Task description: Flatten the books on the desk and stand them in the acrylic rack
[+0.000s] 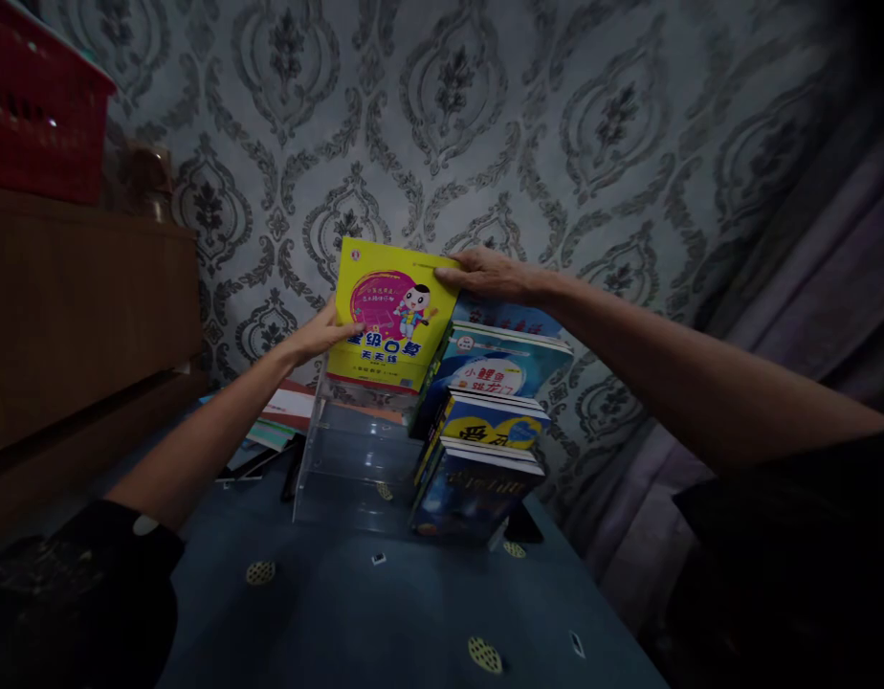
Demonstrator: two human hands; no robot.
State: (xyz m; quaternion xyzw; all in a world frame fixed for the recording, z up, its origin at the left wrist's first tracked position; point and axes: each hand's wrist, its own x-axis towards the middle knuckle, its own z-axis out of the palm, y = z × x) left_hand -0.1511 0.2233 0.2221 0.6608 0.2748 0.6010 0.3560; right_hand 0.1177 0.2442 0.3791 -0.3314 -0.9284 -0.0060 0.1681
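Observation:
A yellow children's book (395,316) with a pink circle and a cartoon child on its cover stands upright at the back of a clear tiered plastic rack (348,459). My left hand (327,333) grips its lower left edge, fingers closed on it. My right hand (489,275) holds its top right corner, fingers over the edge. On the rack's right side several books (485,421) sit in stepped rows, one blue and yellow, the front one dark blue. The rack's left side is see-through.
The rack rests on a blue cloth-covered table (385,603) with small round patches. A few flat books (276,421) lie behind the rack at left. A wooden cabinet (76,316) with a red basket (40,105) on top stands left. Patterned wallpaper (528,124) is behind; a curtain (807,287) hangs right.

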